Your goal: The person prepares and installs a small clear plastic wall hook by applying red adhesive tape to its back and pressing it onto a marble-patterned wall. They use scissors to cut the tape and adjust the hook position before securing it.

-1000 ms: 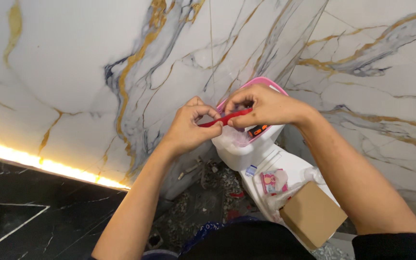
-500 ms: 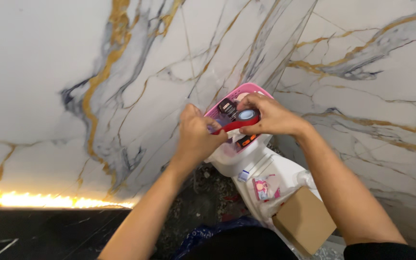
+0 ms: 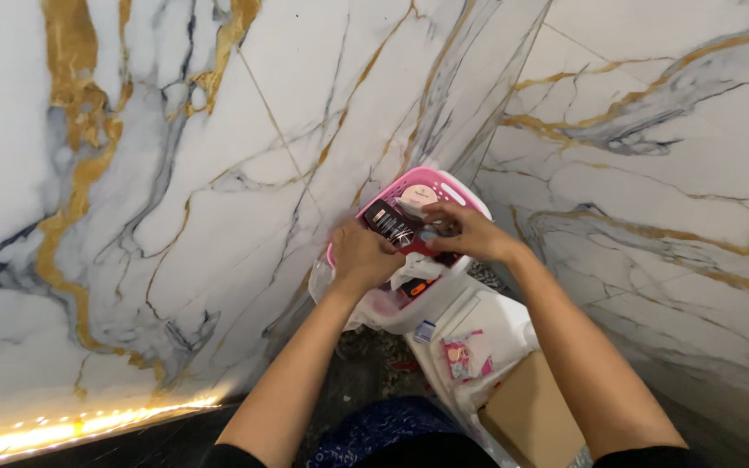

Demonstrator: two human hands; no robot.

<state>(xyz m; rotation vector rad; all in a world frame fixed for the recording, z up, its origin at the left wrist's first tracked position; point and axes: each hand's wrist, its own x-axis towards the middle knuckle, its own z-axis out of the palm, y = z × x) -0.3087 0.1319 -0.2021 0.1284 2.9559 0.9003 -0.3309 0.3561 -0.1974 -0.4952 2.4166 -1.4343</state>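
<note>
**Both hands at the pink basket**

A pink basket sits against the marble wall, packed with small items. The right hand reaches over its rim, fingers pinched on a flat dark packet lying across the top. The left hand curls closed on the basket's near edge. Just below lie a white plastic bag and a brown cardboard box.
</note>
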